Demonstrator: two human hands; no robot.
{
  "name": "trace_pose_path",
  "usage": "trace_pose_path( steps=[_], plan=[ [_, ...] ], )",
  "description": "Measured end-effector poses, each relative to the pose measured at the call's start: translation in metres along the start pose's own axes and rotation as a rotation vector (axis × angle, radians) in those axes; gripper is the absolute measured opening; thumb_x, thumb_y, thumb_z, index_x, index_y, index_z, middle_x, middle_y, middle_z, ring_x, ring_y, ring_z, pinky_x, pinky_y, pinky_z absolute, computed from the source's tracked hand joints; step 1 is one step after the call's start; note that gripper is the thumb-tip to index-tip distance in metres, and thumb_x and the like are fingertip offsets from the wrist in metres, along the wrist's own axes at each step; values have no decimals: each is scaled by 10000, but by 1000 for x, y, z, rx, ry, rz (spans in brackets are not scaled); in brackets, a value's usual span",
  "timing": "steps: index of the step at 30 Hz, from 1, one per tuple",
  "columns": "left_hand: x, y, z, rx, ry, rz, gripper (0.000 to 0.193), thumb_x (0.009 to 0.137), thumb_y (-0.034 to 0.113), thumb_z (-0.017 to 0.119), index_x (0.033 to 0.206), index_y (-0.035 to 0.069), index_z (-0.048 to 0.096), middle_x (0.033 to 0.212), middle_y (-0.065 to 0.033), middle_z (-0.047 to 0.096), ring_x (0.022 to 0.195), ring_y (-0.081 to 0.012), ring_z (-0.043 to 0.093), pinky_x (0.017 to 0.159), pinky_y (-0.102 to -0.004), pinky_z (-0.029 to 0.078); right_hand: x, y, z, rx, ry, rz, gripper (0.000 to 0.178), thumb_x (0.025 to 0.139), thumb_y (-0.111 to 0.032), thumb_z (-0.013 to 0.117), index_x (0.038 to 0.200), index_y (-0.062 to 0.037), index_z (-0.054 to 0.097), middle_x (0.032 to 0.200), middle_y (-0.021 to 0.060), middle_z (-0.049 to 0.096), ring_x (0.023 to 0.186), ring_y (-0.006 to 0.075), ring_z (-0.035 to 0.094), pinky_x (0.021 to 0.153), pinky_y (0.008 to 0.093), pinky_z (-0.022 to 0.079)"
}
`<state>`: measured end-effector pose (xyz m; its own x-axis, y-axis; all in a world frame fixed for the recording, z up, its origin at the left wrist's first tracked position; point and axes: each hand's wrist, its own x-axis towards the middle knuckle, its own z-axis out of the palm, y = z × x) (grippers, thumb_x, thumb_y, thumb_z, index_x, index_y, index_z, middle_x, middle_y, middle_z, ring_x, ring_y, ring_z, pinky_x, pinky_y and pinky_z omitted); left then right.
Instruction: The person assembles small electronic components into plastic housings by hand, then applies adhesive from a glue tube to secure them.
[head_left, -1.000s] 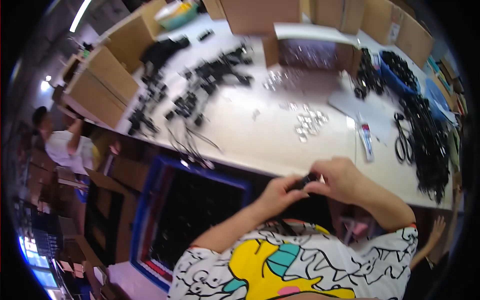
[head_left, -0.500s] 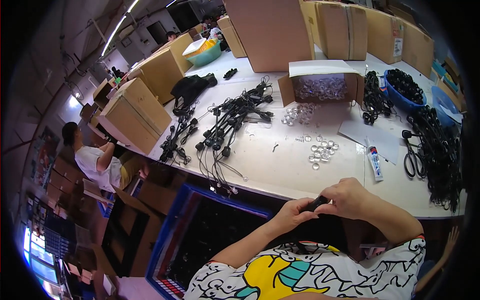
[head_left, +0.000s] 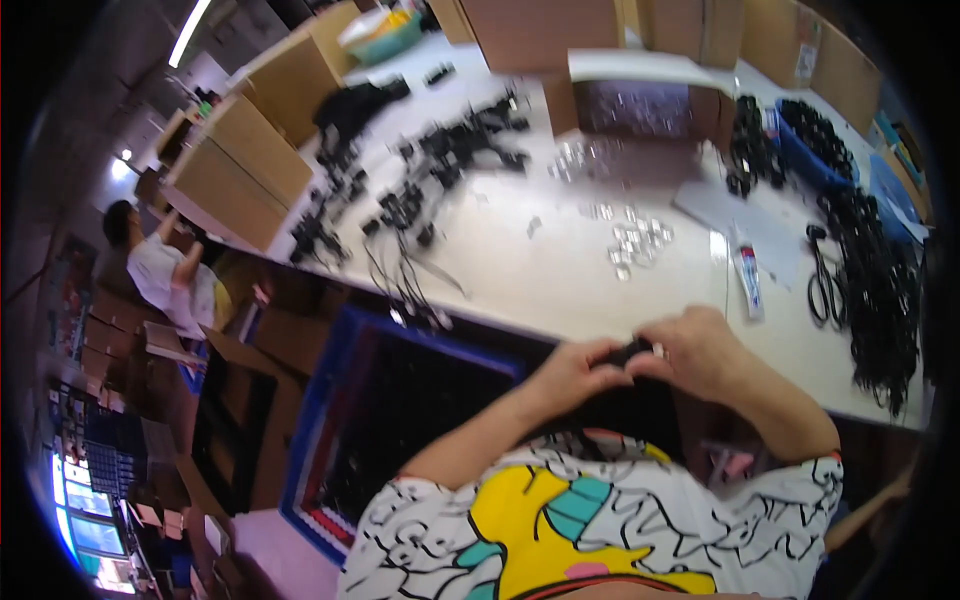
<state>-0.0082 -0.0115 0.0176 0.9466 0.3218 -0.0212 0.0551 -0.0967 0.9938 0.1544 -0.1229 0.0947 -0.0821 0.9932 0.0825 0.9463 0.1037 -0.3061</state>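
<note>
Close in front of my chest, my left hand and my right hand meet at the near edge of the table. Between their fingertips they pinch a small black part; its exact kind is hard to make out. Both hands are closed on it. Beyond them on the white table lies a loose group of clear glass-like beads, with another group before an open carton that holds many more. A red, white and blue tube lies to the right of my hands.
Black cables with small connectors spread over the table's left half. More black cables and blue bowls stand at the right. Below the table edge is a blue-rimmed crate. A person sits at the far left.
The view has tipped and shifted, so the table appears higher and the picture is blurred. My hands stay together on the black part, turned slightly.
</note>
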Motion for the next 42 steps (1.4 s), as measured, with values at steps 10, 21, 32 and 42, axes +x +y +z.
trace_pose_path(
  steps=[10, 21, 32, 42],
  plan=[
    [5, 2, -16, -218, -3, -94, 249, 751, 40, 628, 990, -3, 571, 838, -3, 595, 764, -59, 530, 717, -196, 439, 16, 19, 9, 293, 58, -133, 303, 712, -181, 662, 976, -52, 588, 791, 120, 601, 664, 257, 581, 587, 329, 448],
    [10, -8, -12, -118, -6, -87, 262, 788, 29, 576, 1038, -32, 529, 883, -16, 574, 790, -51, 525, 722, -178, 440, 16, 17, 12, 244, 20, -92, 291, 751, -218, 629, 973, -40, 568, 757, 113, 570, 679, 273, 560, 603, 343, 439],
    [12, -12, -19, -241, -27, -93, 229, 778, 118, 629, 970, 5, 575, 794, -1, 575, 712, -55, 498, 655, -185, 415, 22, 16, 7, 230, 46, -117, 295, 731, -190, 647, 975, -44, 569, 771, 107, 577, 673, 264, 569, 598, 336, 450],
    [8, -18, -15, -274, -34, -99, 259, 769, 134, 626, 993, 15, 574, 780, 22, 562, 679, -35, 478, 605, -171, 395, 25, 12, 9, -38, -51, -120, 315, 737, -289, 635, 939, -54, 583, 763, 94, 589, 650, 265, 574, 577, 334, 451]
  ],
)
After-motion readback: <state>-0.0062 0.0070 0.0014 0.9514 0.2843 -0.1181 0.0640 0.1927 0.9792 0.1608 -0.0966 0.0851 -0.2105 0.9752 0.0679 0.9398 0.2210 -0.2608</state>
